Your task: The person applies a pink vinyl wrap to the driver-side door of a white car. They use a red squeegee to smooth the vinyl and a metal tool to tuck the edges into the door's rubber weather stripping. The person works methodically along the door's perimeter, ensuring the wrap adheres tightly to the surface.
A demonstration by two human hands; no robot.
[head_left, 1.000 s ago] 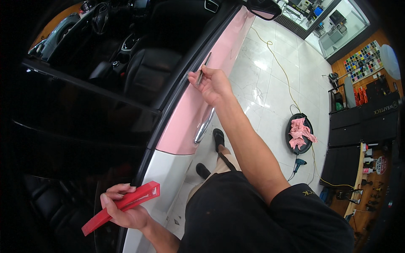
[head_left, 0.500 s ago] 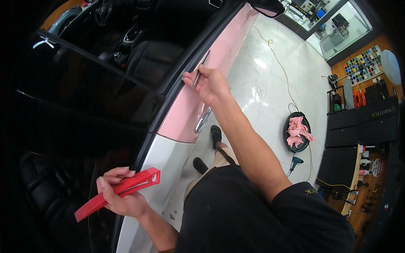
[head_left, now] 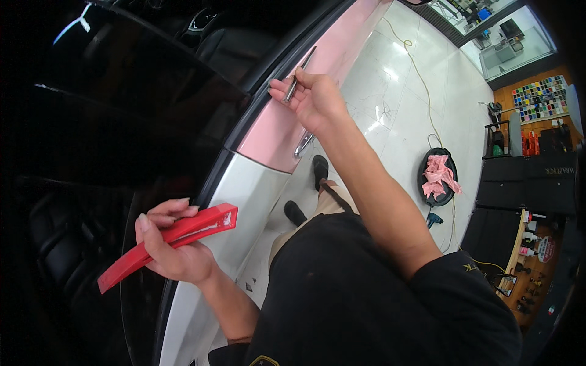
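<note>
My left hand point(head_left: 177, 259) is closed around a long, slightly curved red wedge-shaped tool point(head_left: 198, 224), with whitish marks at its upper right end. It is held over the dark rear side window of a car. Farther ahead, my right hand point(head_left: 320, 100) pinches a slim silver pen-shaped tool point(head_left: 309, 58) between thumb and fingers. The tool's long axis lies along the front door, close to the window's black trim. That door is pink point(head_left: 265, 134), while the rear door point(head_left: 247, 183) is white. Just below my right hand is a chrome door handle point(head_left: 303, 145).
On the tiled floor to the right stands a round black container point(head_left: 425, 183) with crumpled pink film point(head_left: 439, 177) in it. A blue-green heat gun point(head_left: 433, 218) lies near it, and a yellow cord point(head_left: 421, 85) runs past. Black cabinets point(head_left: 522, 183) line the right side.
The whole view has shifted, so the car and both hands appear higher. Relative to the car, my hands have moved little, and each keeps its tool. The heat gun is now partly hidden.
</note>
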